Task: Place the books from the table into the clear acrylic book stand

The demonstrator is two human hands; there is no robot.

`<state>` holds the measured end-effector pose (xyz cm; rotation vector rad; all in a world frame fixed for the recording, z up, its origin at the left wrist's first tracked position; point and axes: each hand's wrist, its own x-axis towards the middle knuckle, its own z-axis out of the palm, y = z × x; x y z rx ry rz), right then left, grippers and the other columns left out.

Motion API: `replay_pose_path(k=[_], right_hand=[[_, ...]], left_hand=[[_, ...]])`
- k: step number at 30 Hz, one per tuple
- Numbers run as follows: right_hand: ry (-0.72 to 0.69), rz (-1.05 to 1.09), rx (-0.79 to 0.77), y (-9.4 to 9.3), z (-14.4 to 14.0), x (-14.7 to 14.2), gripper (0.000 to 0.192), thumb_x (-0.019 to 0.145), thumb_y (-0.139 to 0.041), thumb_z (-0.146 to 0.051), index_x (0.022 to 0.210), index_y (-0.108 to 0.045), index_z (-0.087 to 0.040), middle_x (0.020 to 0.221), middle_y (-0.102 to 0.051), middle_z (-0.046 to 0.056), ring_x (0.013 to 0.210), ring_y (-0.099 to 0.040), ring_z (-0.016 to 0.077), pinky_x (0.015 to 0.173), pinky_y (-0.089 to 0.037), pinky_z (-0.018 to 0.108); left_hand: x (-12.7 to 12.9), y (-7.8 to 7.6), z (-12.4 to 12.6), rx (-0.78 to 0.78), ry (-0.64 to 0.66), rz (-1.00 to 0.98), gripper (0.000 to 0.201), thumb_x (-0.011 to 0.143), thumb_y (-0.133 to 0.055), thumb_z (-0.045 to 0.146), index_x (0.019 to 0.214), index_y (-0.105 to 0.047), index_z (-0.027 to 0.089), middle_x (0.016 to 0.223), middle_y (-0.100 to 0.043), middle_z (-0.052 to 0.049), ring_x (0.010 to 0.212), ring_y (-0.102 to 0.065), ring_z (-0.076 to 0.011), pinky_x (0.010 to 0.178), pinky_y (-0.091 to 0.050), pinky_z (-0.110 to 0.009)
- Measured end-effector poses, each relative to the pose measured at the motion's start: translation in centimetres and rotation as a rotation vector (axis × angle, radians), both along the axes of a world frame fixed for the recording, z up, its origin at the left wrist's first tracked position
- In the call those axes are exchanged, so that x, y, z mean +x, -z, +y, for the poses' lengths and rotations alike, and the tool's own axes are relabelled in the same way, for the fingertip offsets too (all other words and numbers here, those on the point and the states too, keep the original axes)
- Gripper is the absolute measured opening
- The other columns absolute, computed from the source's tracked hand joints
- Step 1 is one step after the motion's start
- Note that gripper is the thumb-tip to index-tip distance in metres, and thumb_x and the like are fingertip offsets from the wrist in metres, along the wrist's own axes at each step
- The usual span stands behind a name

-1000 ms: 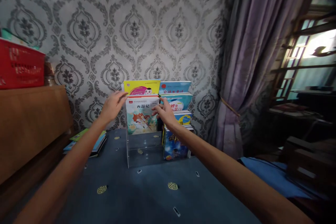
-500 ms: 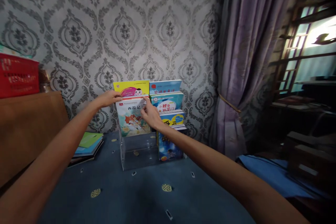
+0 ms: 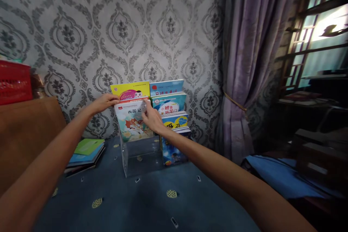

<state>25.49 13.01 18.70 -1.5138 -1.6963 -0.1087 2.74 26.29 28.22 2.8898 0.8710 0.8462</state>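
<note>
A clear acrylic rack (image 3: 138, 157) stands on a blue cloth against the wall, with picture books stepped in tiers. My left hand (image 3: 102, 102) holds the top left corner of a white picture book (image 3: 131, 123) in the left column, just below a yellow book (image 3: 127, 90). My right hand (image 3: 152, 119) pinches the same book's top right corner. The right column holds a blue book (image 3: 166, 87), a teal one (image 3: 170, 103), a blue-and-yellow one (image 3: 176, 120) and a dark space-themed one (image 3: 174, 149) in front.
A flat stack of thin books (image 3: 85, 155) lies left of the rack. A wooden cabinet (image 3: 25, 134) with a red crate (image 3: 13, 81) is at the far left. A purple curtain (image 3: 252, 61) hangs on the right, beside a window (image 3: 315, 50).
My view has shifted, so the rack sits further left. My right hand moved left from the right column onto the white book's top right corner. My left hand stayed at its top left corner.
</note>
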Motion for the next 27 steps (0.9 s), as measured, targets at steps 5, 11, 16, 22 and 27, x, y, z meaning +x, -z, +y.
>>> replay_pose_path(k=[5,11,16,22,27], right_hand=[[-0.093,0.123,0.105,0.7,0.9,0.9,0.069,0.088,-0.043,-0.019,0.155,-0.029,-0.012,0.092,-0.074,0.008,0.084,-0.069,0.0275,0.087,-0.054,0.041],[-0.208,0.214,0.151,1.2,1.4,2.6,0.07,0.087,-0.044,-0.019,0.156,-0.029,-0.013,0.086,-0.072,0.006,0.077,-0.069,0.0248,0.086,-0.056,0.043],[-0.274,0.256,0.125,1.3,1.3,2.7,0.072,0.087,-0.045,-0.017,0.157,-0.028,-0.016,0.082,-0.07,0.004,0.067,-0.068,0.0223,0.076,-0.058,0.042],[-0.321,0.316,0.111,1.5,0.9,2.2,0.073,0.086,-0.044,-0.017,0.157,-0.027,-0.016,0.08,-0.07,0.004,0.061,-0.068,0.0207,0.067,-0.058,0.039],[-0.358,0.352,0.092,1.6,1.0,2.1,0.077,0.086,-0.043,-0.019,0.158,-0.019,-0.014,0.078,-0.068,0.001,0.06,-0.069,0.0206,0.067,-0.058,0.038]], left_hand=[[0.1,1.0,-0.8,-0.016,-0.009,-0.107,0.044,0.077,-0.053,0.06,0.079,-0.072,0.02,0.083,-0.073,-0.003,0.079,-0.062,-0.0224,0.071,-0.046,-0.028],[-0.1,4.2,-1.4,-0.244,-0.061,-0.451,0.045,0.082,-0.051,0.057,0.096,-0.069,0.017,0.089,-0.071,-0.004,0.083,-0.064,-0.0219,0.066,-0.052,-0.029],[0.2,7.1,-2.0,-0.466,-0.011,-0.756,0.051,0.091,-0.045,0.061,0.109,-0.065,0.018,0.097,-0.073,-0.007,0.09,-0.068,-0.021,0.075,-0.055,-0.033],[1.0,10.6,-2.2,-0.517,0.098,-0.812,0.068,0.072,-0.07,0.07,0.115,-0.067,0.017,0.111,-0.074,-0.01,0.101,-0.068,-0.026,0.081,-0.056,-0.036],[1.7,12.5,-1.3,-0.486,0.082,-0.784,0.074,0.071,-0.067,0.074,0.11,-0.069,0.012,0.098,-0.076,-0.012,0.09,-0.07,-0.0291,0.076,-0.056,-0.039]])
